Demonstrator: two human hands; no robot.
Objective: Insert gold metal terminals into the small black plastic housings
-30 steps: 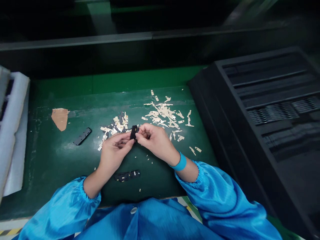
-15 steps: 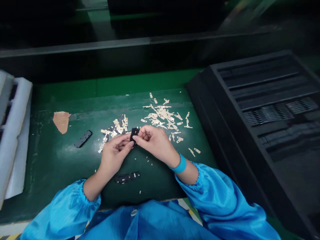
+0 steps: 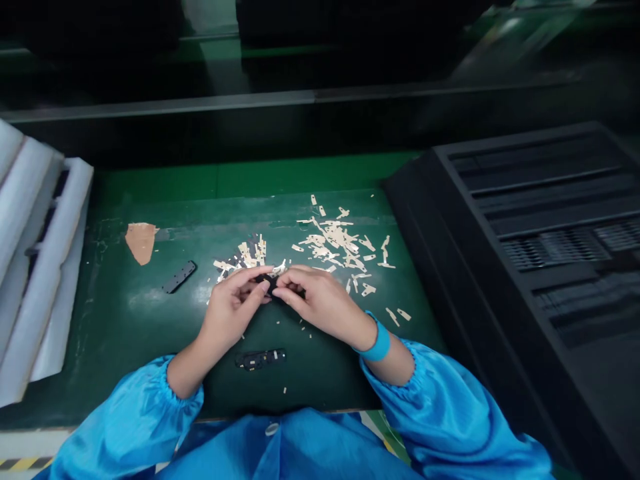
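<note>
Head view: left hand (image 3: 235, 308) and right hand (image 3: 320, 300) pinch small black part (image 3: 270, 284); bare mat (image 3: 125, 320) leftward.

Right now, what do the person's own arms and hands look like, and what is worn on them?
The left hand and right hand are bare, no gloves. The left sleeve and right sleeve are shiny bright blue, gathered by elastic at the cuffs. A plain blue wristband circles the right wrist.

a small black part (image 3: 270, 285) lies flat, pinched between fingertips just above the green mat.
</note>
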